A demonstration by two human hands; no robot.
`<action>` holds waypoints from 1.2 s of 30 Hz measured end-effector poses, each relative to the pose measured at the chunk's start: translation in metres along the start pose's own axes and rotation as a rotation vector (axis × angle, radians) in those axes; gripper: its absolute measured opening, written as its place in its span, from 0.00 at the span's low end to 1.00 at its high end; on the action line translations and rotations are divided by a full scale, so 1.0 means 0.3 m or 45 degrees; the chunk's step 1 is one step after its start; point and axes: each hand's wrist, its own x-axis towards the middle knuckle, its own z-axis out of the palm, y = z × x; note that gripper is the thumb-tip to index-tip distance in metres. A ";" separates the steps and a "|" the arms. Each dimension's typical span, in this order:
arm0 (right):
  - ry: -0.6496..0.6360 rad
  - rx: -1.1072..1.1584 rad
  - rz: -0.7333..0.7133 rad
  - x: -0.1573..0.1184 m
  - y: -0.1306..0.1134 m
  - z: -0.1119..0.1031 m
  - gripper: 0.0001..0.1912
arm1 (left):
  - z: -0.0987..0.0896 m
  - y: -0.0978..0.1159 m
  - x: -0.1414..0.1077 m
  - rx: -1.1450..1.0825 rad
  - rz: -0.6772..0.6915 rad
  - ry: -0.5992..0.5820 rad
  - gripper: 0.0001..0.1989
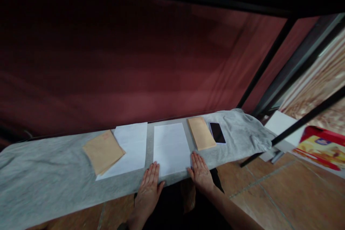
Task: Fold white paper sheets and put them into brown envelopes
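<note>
Your left hand [148, 188] and right hand [201, 175] lie flat, gripping nothing, flanking the white paper sheet [171, 145], seemingly squaring it; lifting would need pinched edges.

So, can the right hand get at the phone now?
Probably yes: the right hand holds nothing, the phone looks uncovered, and the flat brown paper beside it seems easy to reach over.

A red box [319, 147] (partly cropped) at right, tiled floor [272, 190], dark red panel [151, 79].
</note>
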 end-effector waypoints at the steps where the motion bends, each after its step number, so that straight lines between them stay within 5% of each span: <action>1: -0.002 -0.005 -0.005 -0.010 0.003 -0.007 0.33 | 0.002 -0.002 -0.009 -0.010 -0.001 0.000 0.30; 5: -0.050 0.041 -0.083 -0.016 0.001 -0.044 0.32 | -0.010 0.012 0.012 -0.050 0.006 0.012 0.28; 13: -0.150 0.226 -0.374 0.103 -0.077 -0.045 0.29 | 0.006 0.144 0.189 -0.176 0.196 -0.062 0.27; 19: -0.062 0.186 -0.155 0.117 -0.098 0.033 0.26 | 0.082 0.134 0.174 -0.104 0.112 -0.029 0.27; 24: 0.014 0.185 0.075 0.114 -0.107 0.061 0.26 | 0.069 0.122 0.216 -0.109 -0.018 -0.107 0.25; 31: -0.126 0.317 -0.057 0.340 -0.130 0.090 0.25 | 0.082 0.120 0.457 -0.171 0.112 -0.258 0.28; 36: -0.228 0.241 -0.117 0.446 -0.132 0.158 0.26 | 0.149 0.056 0.524 -0.074 0.065 -0.237 0.28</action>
